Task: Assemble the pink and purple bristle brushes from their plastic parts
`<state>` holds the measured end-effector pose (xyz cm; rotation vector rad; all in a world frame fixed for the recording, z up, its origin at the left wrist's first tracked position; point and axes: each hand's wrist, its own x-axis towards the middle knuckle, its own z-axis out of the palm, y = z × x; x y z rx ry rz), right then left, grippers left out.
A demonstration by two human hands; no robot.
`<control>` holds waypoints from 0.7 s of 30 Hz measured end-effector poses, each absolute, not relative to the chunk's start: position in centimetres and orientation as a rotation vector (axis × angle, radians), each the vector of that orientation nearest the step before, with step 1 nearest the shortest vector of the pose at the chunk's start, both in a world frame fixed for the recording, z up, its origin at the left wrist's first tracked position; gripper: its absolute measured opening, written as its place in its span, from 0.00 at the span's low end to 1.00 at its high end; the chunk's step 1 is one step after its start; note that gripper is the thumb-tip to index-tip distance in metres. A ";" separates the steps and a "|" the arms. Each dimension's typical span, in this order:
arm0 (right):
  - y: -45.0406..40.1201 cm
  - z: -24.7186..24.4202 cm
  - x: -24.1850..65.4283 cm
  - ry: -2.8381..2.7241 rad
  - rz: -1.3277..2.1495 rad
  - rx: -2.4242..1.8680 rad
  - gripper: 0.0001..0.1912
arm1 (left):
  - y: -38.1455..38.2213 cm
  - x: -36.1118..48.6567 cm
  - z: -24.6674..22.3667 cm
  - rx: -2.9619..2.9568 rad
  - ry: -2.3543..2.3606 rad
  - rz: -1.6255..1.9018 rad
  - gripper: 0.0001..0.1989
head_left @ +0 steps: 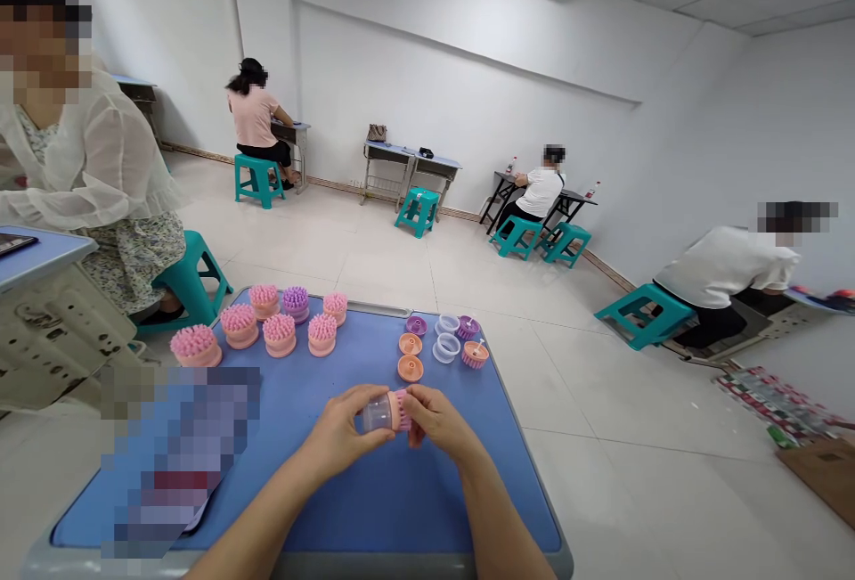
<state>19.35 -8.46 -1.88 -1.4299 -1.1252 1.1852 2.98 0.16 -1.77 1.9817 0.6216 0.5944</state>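
Brush (399,411) in 2 hands, above the desk (347,500).
Head view: the left hand (339,428) grasps the brush's clear cup (377,413); the right hand (437,421) pinches its pink bristles. On the desk's far left stand 7 more brushes (279,336), 6 pink and 1 purple. At far right lie 3 caps (410,370), 2 clear rings (446,358) and 2 bristle heads (475,357).

7 standing brushes (279,335), 3 cups (410,369), 2 rings (437,354), 2 loose bristle heads (475,355)
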 end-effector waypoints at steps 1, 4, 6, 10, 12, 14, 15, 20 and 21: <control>-8.4 -1.9 19.4 -1.119 1.184 -1.457 0.26 | 0.2 3.0 -1.8 1.986 0.630 0.594 0.22; -8.6 -1.9 19.5 -1.118 1.183 -1.414 0.28 | 0.2 3.1 -1.9 1.961 0.713 0.590 0.22; -8.7 -1.8 19.6 -1.130 1.189 -1.327 0.31 | 0.3 3.1 -2.1 1.939 0.730 0.584 0.22; -8.5 -2.0 19.3 -1.113 1.241 -1.344 0.22 | 0.2 3.0 -2.2 1.998 0.614 0.592 0.23; -8.4 -2.2 19.3 -1.083 1.245 -1.403 0.24 | 0.1 3.0 -2.1 2.043 0.594 0.606 0.23; -8.3 -2.3 19.3 -1.060 1.234 -1.408 0.28 | 0.1 3.1 -2.1 2.057 0.613 0.621 0.22; -8.4 -2.2 19.4 -1.054 1.230 -1.395 0.29 | 0.1 3.1 -2.1 2.055 0.630 0.629 0.21; -8.6 -1.6 19.7 -1.071 1.217 -1.279 0.28 | 0.2 3.0 -2.1 2.028 0.689 0.616 0.21; -8.5 -1.5 19.5 -1.071 1.223 -1.286 0.27 | 0.2 3.0 -2.1 2.027 0.685 0.601 0.21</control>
